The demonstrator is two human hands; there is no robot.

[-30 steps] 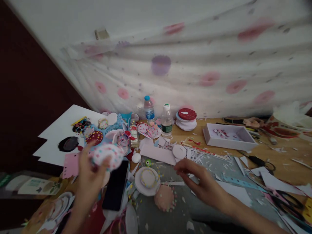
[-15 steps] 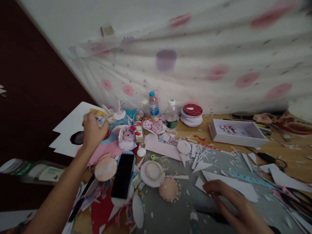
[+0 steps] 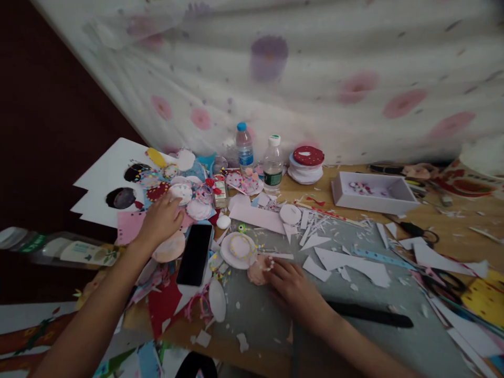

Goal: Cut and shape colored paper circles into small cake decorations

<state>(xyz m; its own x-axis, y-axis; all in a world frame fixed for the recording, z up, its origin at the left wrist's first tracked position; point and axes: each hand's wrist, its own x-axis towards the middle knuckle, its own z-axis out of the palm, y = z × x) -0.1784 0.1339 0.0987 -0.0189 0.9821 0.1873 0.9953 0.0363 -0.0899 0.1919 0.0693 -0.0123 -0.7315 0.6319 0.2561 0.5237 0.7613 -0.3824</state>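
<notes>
My left hand (image 3: 163, 221) is over the pile on the left. Its thumb and fingers are apart, beside a white dotted disc (image 3: 181, 193) and a round craft piece with a red bow (image 3: 202, 194). On the grey mat, my right hand (image 3: 293, 289) has its fingertips closed on the edge of a peach disc (image 3: 256, 272) trimmed with small beads; its thumb is hidden. Just behind that disc lies a white round piece with a yellow bead ring (image 3: 240, 249). A black phone (image 3: 195, 254) lies between my hands.
Two plastic bottles (image 3: 272, 165) and a stack of discs (image 3: 306, 167) stand at the back. A white box (image 3: 374, 193) holds small bits. Paper scraps (image 3: 354, 265), a black strip (image 3: 372, 314) and scissors (image 3: 443, 286) lie to the right. Another bottle (image 3: 59, 248) is at far left.
My left hand has come down and right, from the yellow piece to the dotted disc. My right hand has moved left from the white paper to the peach disc. The view has tilted down.
</notes>
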